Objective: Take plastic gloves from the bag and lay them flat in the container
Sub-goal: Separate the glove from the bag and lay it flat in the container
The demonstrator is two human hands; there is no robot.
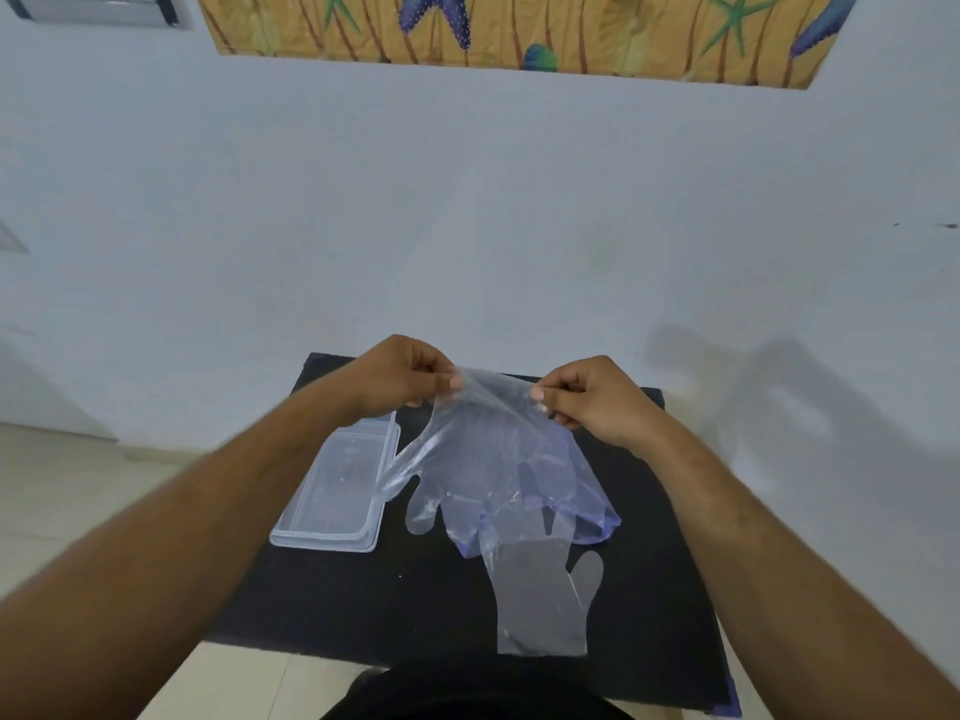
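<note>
Nearest, one clear plastic glove (540,600) lies flat on the black mat (322,605). Above it, left hand (400,376) and right hand (597,397) pinch shut on the cuff of a hanging glove (493,459) (flimsy, weightless, clingy film), beside the empty clear container (332,491). Gripping both cuff corners should keep it spread.

Black tabletop (322,605) sits against a pale blue wall (467,210). Up top hangs a yellow cloth (519,28) w/ green starfish, blue fish, brown stems. Louvred vent (93,7) at top left corner. Pale floor tiles (67,491) to the left, soft shadows on wall at right.
</note>
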